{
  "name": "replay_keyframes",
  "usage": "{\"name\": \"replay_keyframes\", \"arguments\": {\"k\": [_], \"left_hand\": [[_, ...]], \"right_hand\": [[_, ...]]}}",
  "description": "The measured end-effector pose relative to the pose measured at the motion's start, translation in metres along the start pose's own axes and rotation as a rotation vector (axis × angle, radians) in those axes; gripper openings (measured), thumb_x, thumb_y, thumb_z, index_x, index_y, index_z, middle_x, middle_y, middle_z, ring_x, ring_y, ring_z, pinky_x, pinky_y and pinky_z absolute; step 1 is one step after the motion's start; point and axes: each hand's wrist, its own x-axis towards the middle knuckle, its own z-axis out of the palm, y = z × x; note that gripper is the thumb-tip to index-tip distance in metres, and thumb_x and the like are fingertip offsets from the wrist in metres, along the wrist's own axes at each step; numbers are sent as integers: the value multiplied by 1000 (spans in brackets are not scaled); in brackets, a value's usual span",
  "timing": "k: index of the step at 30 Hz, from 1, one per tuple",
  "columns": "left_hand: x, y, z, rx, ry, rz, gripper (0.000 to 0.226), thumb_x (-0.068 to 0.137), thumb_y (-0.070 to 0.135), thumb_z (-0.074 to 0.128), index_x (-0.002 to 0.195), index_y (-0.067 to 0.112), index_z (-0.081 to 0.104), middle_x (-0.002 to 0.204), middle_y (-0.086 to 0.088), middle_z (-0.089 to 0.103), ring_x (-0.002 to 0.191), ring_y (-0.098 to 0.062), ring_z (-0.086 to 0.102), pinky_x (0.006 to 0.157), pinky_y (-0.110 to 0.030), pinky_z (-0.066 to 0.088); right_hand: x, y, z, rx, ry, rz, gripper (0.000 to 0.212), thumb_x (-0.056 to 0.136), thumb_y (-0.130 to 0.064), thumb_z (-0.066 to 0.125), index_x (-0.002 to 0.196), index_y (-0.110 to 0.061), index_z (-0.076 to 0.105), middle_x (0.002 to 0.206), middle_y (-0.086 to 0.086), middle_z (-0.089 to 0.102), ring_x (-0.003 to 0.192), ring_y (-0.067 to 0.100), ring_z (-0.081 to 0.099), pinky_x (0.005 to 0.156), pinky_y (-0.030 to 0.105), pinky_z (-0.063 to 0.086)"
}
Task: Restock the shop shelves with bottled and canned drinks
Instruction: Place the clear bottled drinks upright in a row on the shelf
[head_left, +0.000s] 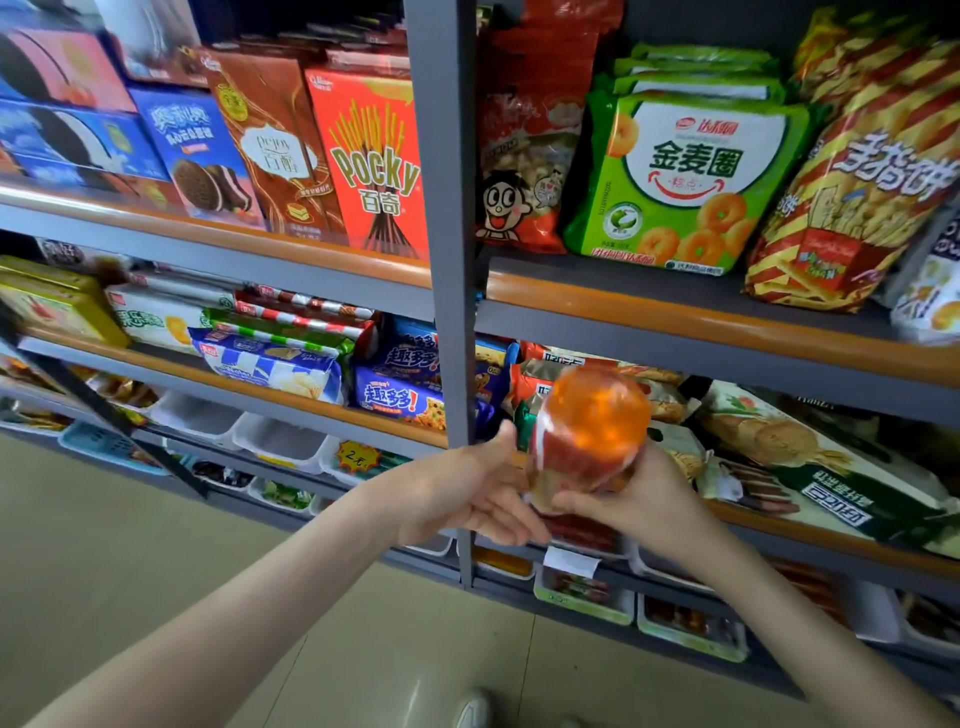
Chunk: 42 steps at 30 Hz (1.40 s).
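Bottle (592, 431) (blurred) juts above right hand (641, 501) grip.

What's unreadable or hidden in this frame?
Head view only.
- orange bottle: label unreadable, motion blur.
- Its lower end: covered by the right hand.
- left hand: contact with the bottle unclear, blur.
- white trays: contents too small.
- shoe: cut by the bottom edge.

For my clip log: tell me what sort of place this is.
Most likely a small shop's snack aisle: grey metal shelves of packaged goods, such as a red Pocky box and a green snack bag, plus a yellow price tag below.
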Motion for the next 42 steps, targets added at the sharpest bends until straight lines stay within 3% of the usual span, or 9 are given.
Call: {"name": "replay_keyframes", "arguments": {"k": [4, 9, 16, 19, 23, 27, 33, 39, 42], "left_hand": [[0, -3, -3, 527, 257, 503, 19, 100, 23, 50, 107, 13, 64, 91, 3, 70, 85, -9, 65, 80, -25, 54], [25, -14, -11, 1407, 550, 1112, 89, 79, 15, 72, 149, 12, 17, 148, -15, 27, 137, -31, 30, 114, -46, 29], [28, 26, 3, 1518, 712, 1565, 57, 93, 33, 62, 137, 7, 38, 141, -13, 46, 135, -26, 42, 115, -50, 28], [25, 36, 10, 1406, 645, 1560, 66, 85, 43, 69, 131, 2, 44, 128, -17, 60, 122, -30, 55, 107, -45, 40], [16, 43, 27, 1112, 766, 1333, 74, 66, 63, 66, 115, 8, 59, 99, -2, 70, 92, -17, 66, 74, -25, 52], [8, 64, 46, 949, 853, 929, 67, 58, 80, 55, 91, 22, 52, 58, 22, 41, 67, -10, 59, 54, -15, 31], [13, 78, 69, 1064, 893, 757, 66, 60, 77, 43, 97, 22, 43, 88, 9, 57, 86, -17, 59, 64, -28, 37], [-8, 102, 30, 423, -140, 550, 56, 87, 42, 67, 132, 27, 36, 115, -1, 60, 100, -10, 63, 86, -30, 52], [-5, 104, 31, 372, -179, 597, 74, 82, 38, 70, 143, 46, 28, 139, 5, 52, 119, -14, 58, 99, -38, 49]], "right_hand": [[-5, -8, -13, 336, 4, 73, 69, 61, -40, 87, 119, -35, 50, 105, -16, 70, 99, 2, 65, 82, 24, 52], [-13, -21, -15, 613, -64, 123, 78, 58, -47, 76, 129, -38, 45, 119, -5, 67, 109, 18, 65, 86, 41, 54], [-17, -49, -29, 503, -227, 94, 94, 67, -50, 81, 144, -14, 41, 133, 4, 60, 120, 18, 58, 99, 37, 48], [-10, -50, -44, 494, -162, 252, 42, 96, -41, 45, 124, -14, 60, 106, -1, 71, 76, -3, 68, 67, 16, 53], [-25, -55, -62, 484, -101, 137, 57, 101, -20, 36, 61, -25, 76, 60, 5, 68, 45, 14, 62, 42, 31, 52], [-26, -64, -67, 414, 197, -97, 30, 92, -53, 48, 110, -32, 61, 100, 1, 72, 82, 12, 70, 61, 27, 56], [-25, -74, -58, 281, 311, -150, 105, 59, -55, 71, 145, -39, 15, 118, -19, 60, 102, -3, 63, 89, 28, 52], [-24, -68, -86, 641, 334, -136, 59, 74, -28, 75, 122, -41, 44, 96, -11, 72, 92, 16, 70, 65, 34, 58], [-23, -68, -96, 716, 245, -153, 85, 49, -42, 89, 123, -38, 46, 99, -4, 72, 89, 20, 71, 62, 35, 57]]}}
